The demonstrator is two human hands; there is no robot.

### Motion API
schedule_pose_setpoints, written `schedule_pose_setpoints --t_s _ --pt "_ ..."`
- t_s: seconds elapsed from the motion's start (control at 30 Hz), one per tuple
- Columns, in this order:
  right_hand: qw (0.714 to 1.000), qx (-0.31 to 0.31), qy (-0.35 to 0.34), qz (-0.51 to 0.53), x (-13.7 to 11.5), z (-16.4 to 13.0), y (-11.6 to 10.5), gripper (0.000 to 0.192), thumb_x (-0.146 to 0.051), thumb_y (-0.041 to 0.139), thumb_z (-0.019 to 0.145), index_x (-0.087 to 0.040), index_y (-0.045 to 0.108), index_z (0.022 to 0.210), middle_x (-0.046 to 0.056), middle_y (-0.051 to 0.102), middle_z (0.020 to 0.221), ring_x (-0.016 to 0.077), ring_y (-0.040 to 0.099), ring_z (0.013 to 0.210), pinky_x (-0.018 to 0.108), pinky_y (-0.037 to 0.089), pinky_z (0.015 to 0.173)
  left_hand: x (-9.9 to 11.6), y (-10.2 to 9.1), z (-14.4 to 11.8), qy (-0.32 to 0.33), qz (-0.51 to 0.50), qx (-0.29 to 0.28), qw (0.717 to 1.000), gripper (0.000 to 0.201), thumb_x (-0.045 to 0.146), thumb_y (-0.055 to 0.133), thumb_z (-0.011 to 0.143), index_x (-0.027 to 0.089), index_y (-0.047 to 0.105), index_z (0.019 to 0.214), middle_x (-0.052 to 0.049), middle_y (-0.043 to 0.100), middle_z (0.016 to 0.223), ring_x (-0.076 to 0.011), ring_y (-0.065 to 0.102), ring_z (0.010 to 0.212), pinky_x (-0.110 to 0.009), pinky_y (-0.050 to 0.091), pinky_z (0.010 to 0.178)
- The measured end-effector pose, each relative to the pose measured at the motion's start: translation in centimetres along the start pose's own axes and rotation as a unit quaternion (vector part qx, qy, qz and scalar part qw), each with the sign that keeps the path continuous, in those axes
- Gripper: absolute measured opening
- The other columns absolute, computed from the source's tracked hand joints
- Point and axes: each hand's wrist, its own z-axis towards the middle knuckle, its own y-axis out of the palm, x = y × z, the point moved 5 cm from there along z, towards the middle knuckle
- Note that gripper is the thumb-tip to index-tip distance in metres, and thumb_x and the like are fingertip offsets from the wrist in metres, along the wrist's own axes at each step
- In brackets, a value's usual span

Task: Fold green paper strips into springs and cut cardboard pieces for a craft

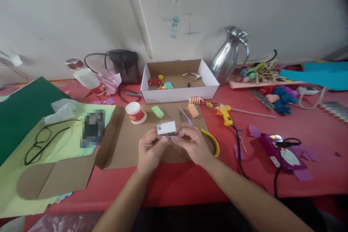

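A: A red table (pixel 174 185) pushed against a pale wall; a flattened brown cardboard sheet (pixel 127 141) lies in the middle of it, with a white open box (pixel 179 92) behind holding a few small coloured bits; a steel jug (pixel 228 56) stands to the right of the box.

B: And the hands?

A: Both are raised just over the cardboard; the left hand (pixel 149 150) and the right hand (pixel 191 144) meet on a small white box (pixel 166 127), each pinching it from its own side, fingers closed about it; something small and pale sits under the box between the fingertips, too blurred to name.

B: How far along does the work look?

A: Judging by the table, part of it is done; a green folded paper piece (pixel 157 111) and two orange pleated pieces (pixel 193 107) lie finished on the cardboard; scissors with yellow handles (pixel 201 130) rest just right of the hands, and a yellow glue gun (pixel 223 112) lies beyond, its cord trailing off; the small box itself seems only being handled or opened, so I would say much is left.

B: Any writing?

A: A dark square mark, perhaps a code, on the white box's left end, not readable; blue scribble on the wall (pixel 173 25), illegible; a red band on the paper cup (pixel 136 113), its print too small to read.
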Motion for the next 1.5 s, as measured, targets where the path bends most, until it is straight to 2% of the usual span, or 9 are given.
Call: schedule_pose_setpoints --t_s 0.2,0.3,0.4,0.6,0.87,1.03,1.2,1.37,1.5 --pt "0.995 0.055 -0.008 -0.087 0.4 0.3 -0.3 0.010 -0.026 0.069 0.082 -0.022 0.068 0.073 0.002 0.061 0.082 0.0155 0.059 0.079 0.029 0.048 0.073 -1.1 0.1 0.1 -0.075 0.024 0.026 0.997 0.010 0.027 0.069 0.079 0.020 0.073 0.085 -0.003 0.067 0.083 -0.0156 0.060 0.075 -0.028 0.048 0.072" --pt "0.990 0.077 -0.023 -0.118 0.2 0.1 -0.2 0.003 -0.025 0.070 0.081 -0.023 0.072 0.080 0.003 0.061 0.084 0.0163 0.060 0.081 0.030 0.049 0.073 -0.8 -0.2 0.2 -0.056 0.088 0.044 0.994 0.010 0.027 0.071 0.078 0.021 0.074 0.084 -0.002 0.066 0.079 -0.0148 0.059 0.070 -0.027 0.048 0.066" --pt "0.991 0.082 -0.026 -0.107 -0.1 -0.2 0.0 0.005 -0.028 0.072 0.079 -0.024 0.071 0.080 0.003 0.061 0.083 0.0173 0.060 0.083 0.030 0.050 0.072 -0.1 -0.4 0.2 0.000 0.121 0.049 0.991 0.004 0.025 0.074 0.075 0.023 0.075 0.078 -0.003 0.066 0.085 -0.0180 0.062 0.084 -0.030 0.048 0.078" --pt "0.990 0.066 -0.050 -0.111 -0.9 -0.1 -0.2 0.017 -0.028 0.071 0.080 -0.021 0.064 0.066 0.001 0.059 0.076 0.0154 0.058 0.073 0.028 0.048 0.066 0.1 -0.1 0.0 0.025 0.108 0.013 0.994 0.006 0.024 0.074 0.074 0.023 0.071 0.068 -0.002 0.064 0.078 -0.0187 0.060 0.078 -0.032 0.047 0.073" --pt "0.991 0.063 -0.045 -0.108 -0.8 -0.1 -0.2 0.009 -0.028 0.066 0.084 -0.023 0.067 0.077 0.003 0.060 0.088 0.0166 0.059 0.084 0.029 0.048 0.072 1.2 0.4 -0.1 0.044 0.106 0.017 0.993 0.002 0.024 0.070 0.079 0.023 0.072 0.078 -0.004 0.064 0.085 -0.0203 0.060 0.085 -0.034 0.046 0.079" --pt "0.994 0.046 -0.033 -0.099 -0.8 -0.2 0.0 0.020 -0.027 0.064 0.083 -0.021 0.058 0.065 0.002 0.056 0.081 0.0156 0.055 0.077 0.028 0.046 0.067 0.7 0.3 -0.3 0.039 0.092 0.029 0.995 0.012 0.026 0.071 0.077 0.022 0.068 0.065 -0.002 0.062 0.077 -0.0192 0.058 0.078 -0.033 0.045 0.075" --pt "0.994 0.041 -0.031 -0.094 -0.4 0.2 0.0 0.022 -0.027 0.065 0.083 -0.021 0.058 0.064 0.001 0.055 0.081 0.0157 0.055 0.078 0.029 0.047 0.070 -0.3 0.2 -0.1 -0.009 0.012 0.042 0.999 0.011 0.022 0.074 0.074 0.020 0.068 0.064 -0.002 0.057 0.078 -0.0175 0.055 0.079 -0.031 0.045 0.076" --pt "0.988 0.021 -0.080 -0.133 -0.7 0.1 0.1 0.005 -0.024 0.066 0.084 -0.025 0.071 0.083 0.003 0.060 0.093 0.0176 0.059 0.090 0.033 0.048 0.082 -0.5 0.5 0.0 -0.068 -0.073 0.036 0.994 0.012 0.022 0.072 0.075 0.019 0.065 0.067 -0.001 0.055 0.076 -0.0143 0.052 0.075 -0.028 0.044 0.073" --pt "0.989 0.015 -0.068 -0.130 -0.8 0.1 0.0 0.012 -0.019 0.066 0.082 -0.022 0.067 0.070 0.002 0.059 0.085 0.0165 0.059 0.081 0.031 0.049 0.075 -0.8 0.1 -0.1 -0.054 -0.026 0.040 0.997 0.015 0.024 0.073 0.074 0.019 0.063 0.064 -0.002 0.055 0.078 -0.0156 0.052 0.077 -0.029 0.045 0.074"
